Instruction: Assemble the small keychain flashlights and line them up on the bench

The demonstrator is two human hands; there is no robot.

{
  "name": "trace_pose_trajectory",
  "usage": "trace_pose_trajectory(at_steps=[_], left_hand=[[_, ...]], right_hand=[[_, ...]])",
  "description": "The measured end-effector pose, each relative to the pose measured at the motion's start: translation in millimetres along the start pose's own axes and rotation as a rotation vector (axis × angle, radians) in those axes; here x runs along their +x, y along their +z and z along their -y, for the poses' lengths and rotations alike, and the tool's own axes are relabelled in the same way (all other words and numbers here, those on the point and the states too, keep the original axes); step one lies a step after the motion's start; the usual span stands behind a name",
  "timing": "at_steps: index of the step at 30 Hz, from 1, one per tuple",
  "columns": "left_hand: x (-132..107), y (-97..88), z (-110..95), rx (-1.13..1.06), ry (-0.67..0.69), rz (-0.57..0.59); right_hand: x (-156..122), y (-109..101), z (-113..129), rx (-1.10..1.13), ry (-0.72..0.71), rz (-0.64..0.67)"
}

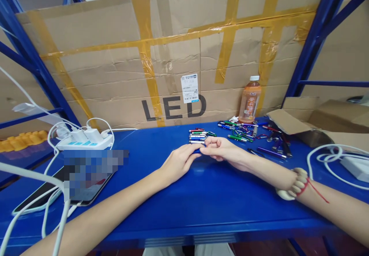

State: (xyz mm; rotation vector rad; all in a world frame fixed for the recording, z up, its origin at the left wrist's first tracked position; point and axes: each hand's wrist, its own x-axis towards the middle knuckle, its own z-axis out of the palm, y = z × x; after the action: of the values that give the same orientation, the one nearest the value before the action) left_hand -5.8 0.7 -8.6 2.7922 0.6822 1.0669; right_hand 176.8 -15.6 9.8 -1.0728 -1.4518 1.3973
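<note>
My left hand [177, 163] and my right hand [220, 149] meet over the blue table [201, 206], fingers pinched together on a small blue pen-like flashlight [197, 151] held between them. Just beyond my fingertips lies a neat row of small coloured flashlights [198, 136]. A loose heap of more flashlights [259, 137] spreads to the right of it. My right wrist wears a bead bracelet with a red string [296, 185].
An orange drink bottle [250, 100] stands at the back by the taped cardboard wall [173, 56]. An open cardboard box [314, 127] sits far right, with white cables [328, 160]. At left are a white power strip [85, 140], chargers and a tablet [66, 190].
</note>
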Motion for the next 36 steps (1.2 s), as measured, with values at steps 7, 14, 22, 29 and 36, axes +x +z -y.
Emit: trace_pose_trajectory(at_steps=[7,14,22,29,36], left_hand=[[3,-0.7,-3,-0.023,-0.125,0.012],[4,-0.9,-3,-0.056,-0.163,0.044],[2,-1.2,-2,-0.025,-0.273,0.164],[-1,0.4,3,0.076,-0.120,0.147],[0,1.8,6,0.214,0.013,0.100]], right_hand=[[8,-5,-3,-0.313,-0.328,-0.138],[9,-13,-3,-0.462,-0.467,-0.014],[8,-7,-6,-0.369,-0.316,0.012],[3,-3,-10,-0.367,-0.239,-0.015],[0,1,-9,-0.313,-0.148,-0.006]])
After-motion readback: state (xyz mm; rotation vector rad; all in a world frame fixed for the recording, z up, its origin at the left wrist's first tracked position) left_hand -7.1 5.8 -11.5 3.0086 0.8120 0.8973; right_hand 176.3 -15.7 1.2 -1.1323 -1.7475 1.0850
